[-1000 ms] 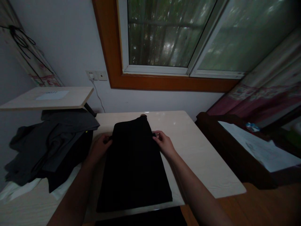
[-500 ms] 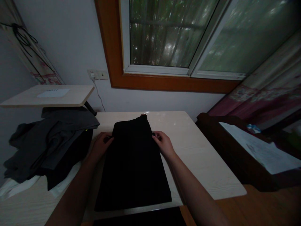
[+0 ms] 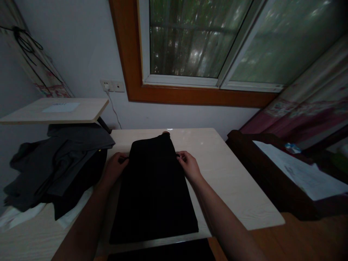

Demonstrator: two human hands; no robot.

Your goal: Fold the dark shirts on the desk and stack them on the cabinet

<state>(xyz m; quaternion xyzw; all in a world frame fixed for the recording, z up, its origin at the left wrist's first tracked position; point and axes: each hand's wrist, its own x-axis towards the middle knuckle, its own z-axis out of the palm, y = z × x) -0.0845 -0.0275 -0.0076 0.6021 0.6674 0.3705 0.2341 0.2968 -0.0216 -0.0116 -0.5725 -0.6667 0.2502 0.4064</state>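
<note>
A black garment, shaped like a skirt, lies flat on the pale wooden table, its narrow end away from me and its wide end near the front edge. At its left side, my left hand is closed in a pinch on a thin black strap that sticks out from the cloth. Opposite it, my right hand pinches another short black strap at the right side. The cloth is so dark that its seams and folds cannot be made out. A small round brownish object shows at its far end.
Grey and black clothes lie heaped at the left, with white cloth underneath. A raised shelf bearing a paper stands over the heap's far side. Dark brown furniture with a white sheet is at the right.
My left hand has moved slightly left, away from the garment, and more of the strap shows beside it. My right hand and the garment stay almost in place.
</note>
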